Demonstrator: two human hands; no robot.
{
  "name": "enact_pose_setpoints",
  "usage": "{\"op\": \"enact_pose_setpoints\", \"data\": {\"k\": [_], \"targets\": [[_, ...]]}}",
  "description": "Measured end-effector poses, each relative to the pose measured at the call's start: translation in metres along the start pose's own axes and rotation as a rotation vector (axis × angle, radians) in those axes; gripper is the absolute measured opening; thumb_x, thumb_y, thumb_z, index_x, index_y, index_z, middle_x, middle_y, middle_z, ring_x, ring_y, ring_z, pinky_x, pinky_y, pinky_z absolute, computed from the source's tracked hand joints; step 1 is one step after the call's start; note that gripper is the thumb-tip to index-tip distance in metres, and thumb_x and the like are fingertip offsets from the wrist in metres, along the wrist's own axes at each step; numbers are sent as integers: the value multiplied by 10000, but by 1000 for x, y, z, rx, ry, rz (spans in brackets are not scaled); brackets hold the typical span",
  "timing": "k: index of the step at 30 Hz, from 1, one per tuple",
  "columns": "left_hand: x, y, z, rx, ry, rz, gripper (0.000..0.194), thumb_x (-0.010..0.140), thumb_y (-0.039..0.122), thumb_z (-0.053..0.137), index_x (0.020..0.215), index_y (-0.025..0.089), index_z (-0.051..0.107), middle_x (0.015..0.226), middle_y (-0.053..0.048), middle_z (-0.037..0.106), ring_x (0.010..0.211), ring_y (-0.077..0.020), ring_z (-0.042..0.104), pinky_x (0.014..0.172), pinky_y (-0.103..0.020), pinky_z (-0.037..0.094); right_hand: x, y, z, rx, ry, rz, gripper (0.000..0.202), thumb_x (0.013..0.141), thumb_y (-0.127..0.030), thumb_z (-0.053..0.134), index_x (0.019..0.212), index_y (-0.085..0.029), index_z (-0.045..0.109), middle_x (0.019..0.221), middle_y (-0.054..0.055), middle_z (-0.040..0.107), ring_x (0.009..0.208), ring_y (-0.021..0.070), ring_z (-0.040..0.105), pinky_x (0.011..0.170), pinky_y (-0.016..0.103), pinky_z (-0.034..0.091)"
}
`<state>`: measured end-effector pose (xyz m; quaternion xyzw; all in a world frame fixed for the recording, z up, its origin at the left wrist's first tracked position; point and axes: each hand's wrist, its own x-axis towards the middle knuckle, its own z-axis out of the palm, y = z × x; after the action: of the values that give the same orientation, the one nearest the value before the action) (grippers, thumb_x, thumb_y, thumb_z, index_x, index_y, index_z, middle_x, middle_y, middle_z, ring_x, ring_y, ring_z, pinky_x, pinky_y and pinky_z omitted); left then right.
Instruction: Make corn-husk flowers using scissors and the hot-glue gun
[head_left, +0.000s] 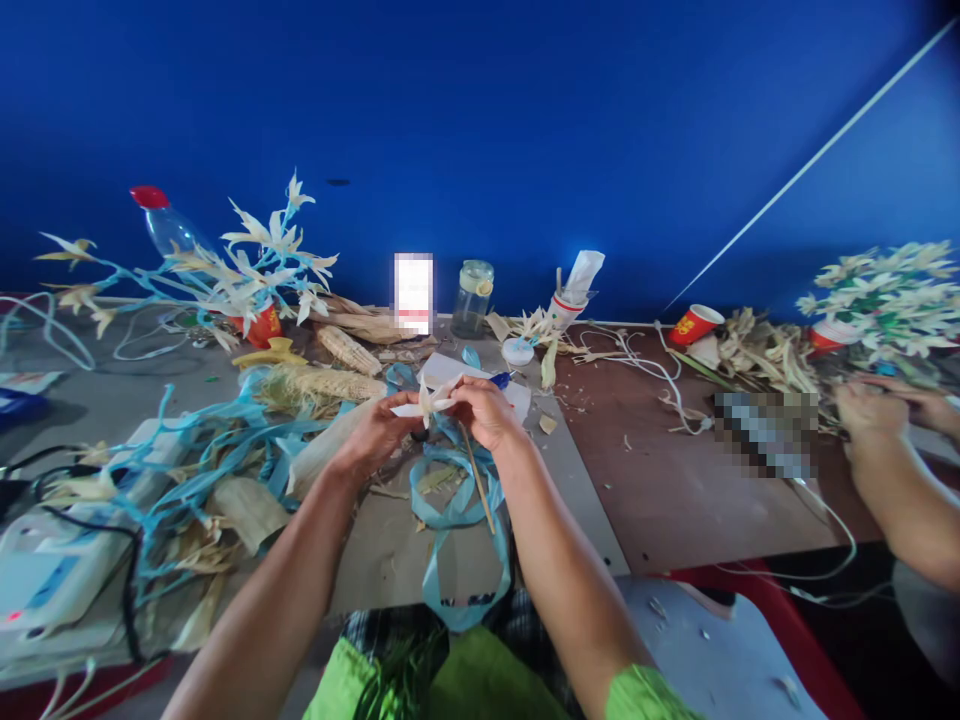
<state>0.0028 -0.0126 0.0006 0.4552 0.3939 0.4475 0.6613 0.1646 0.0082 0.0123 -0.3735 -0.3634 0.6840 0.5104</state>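
Between my two hands is a pale flower of dried corn husk (426, 402), its pointed petals spread to the sides and upward. My left hand (381, 432) pinches the flower from the left. From the other side, the fingertips of my right hand (484, 408) close on it. A thin stick (478, 478) slants down from beneath my right hand; whether it is joined to the flower I cannot tell. Light blue ribbon (455, 515) hangs in loops below the hands, over the table's front edge. A white sheet (450, 372) lies just behind them.
Husk flowers on blue stems (262, 240) stand in a red cup (262, 325) at left. Corn cobs (349, 350), blue strips and a power strip (56, 560) crowd that side. A glass jar (472, 298) stands behind. A co-worker's hands (874, 408) are at right.
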Motion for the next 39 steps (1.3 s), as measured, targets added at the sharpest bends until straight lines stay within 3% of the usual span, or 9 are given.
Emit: {"op": "enact_pose_setpoints", "data": {"k": [6,12,18,30,39], "targets": [[2,-5,-1,-71,-2,8,139,554,166,721,671,190,650,591,25,582,536,-82,483,508,-192,354,0,-1,-2,101,-45,101,77,542,-156,666,581,-144,602,519,-35,564,456,63,437,475,203,351],[6,-8,1,-256,88,37,122,586,214,750,672,166,679,653,-6,619,582,-86,507,573,-209,419,-4,-2,5,41,-64,32,172,597,-278,714,690,-153,642,612,-33,599,527,67,485,544,209,396],[11,-13,1,-331,67,5,163,571,206,777,683,129,686,638,-16,621,552,-72,499,546,-200,398,0,8,10,-46,4,-27,176,579,-289,730,639,-159,629,580,-48,572,518,62,458,536,202,348],[11,-22,5,-128,121,-19,164,640,265,719,631,133,623,539,11,551,497,-71,446,511,-213,329,5,9,2,-283,93,-53,124,620,-281,576,629,-168,628,524,-51,529,503,77,418,523,216,286],[9,-19,7,18,160,64,163,692,282,655,764,140,621,533,33,526,493,-79,429,508,-217,321,5,13,1,-386,109,-118,127,614,-264,524,638,-164,598,524,-57,495,485,73,373,500,210,279]]}}
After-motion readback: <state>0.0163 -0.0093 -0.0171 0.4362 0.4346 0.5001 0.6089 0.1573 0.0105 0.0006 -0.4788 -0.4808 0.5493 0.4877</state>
